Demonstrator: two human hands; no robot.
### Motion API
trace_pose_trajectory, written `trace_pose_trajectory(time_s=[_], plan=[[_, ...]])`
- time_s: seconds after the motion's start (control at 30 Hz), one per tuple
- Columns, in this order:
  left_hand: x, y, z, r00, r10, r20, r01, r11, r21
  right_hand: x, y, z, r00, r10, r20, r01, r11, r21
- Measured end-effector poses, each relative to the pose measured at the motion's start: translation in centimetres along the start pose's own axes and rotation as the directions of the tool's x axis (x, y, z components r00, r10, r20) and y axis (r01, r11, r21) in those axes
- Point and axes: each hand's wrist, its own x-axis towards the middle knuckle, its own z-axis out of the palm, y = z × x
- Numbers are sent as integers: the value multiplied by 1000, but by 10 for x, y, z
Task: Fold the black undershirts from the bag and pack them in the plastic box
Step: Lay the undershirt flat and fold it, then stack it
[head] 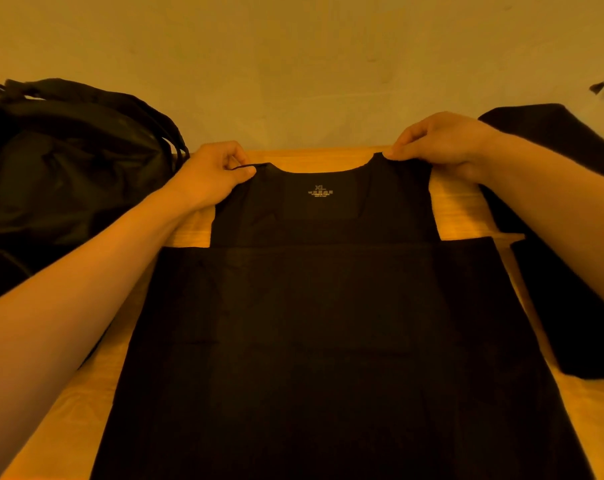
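Wooden counter (pixel 64 420) was smooth and yellowish. The black undershirt (pixel 328 323) lay flat across most of it, matte fabric, scoop neck at the far end. Left of the undershirt sat a slouchy black bag (pixel 68 168), slightly shiny, with straps. Right of the undershirt was more dark cloth (pixel 570 299), flat with straight edges. Left grip (pixel 217 174) pinched the undershirt's left strap and right grip (pixel 442 143) pinched the right one, fingers curled. Tiny XL print (pixel 320 192) sat just under the neckline.

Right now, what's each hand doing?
Left hand: pinching the left shoulder strap of the black undershirt.
Right hand: pinching the undershirt's right shoulder strap.
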Motion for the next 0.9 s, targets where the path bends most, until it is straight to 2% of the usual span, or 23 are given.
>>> trace_pose_trajectory(time_s=[0.17,0.33,0.5,0.67,0.77,0.9], plan=[[-6,3,-7,997,27,-67,-36,990,-135,-7,-5,-1,999,12,-37,-9,996,94],[-30,6,-19,962,122,-243,-173,964,-202,-33,-7,-1,984,-164,-65,168,983,68],[-61,11,-25,929,192,-317,-280,925,-258,-65,-5,-8,941,-309,-138,323,942,94],[-97,10,-31,904,326,-277,-400,874,-274,-107,-1,-3,841,-501,-205,529,841,112],[-125,14,-32,884,397,-249,-457,845,-277,-132,6,1,785,-593,-179,615,781,112],[-158,11,-33,892,421,-168,-453,842,-293,-163,20,6,755,-649,-96,654,756,28]])
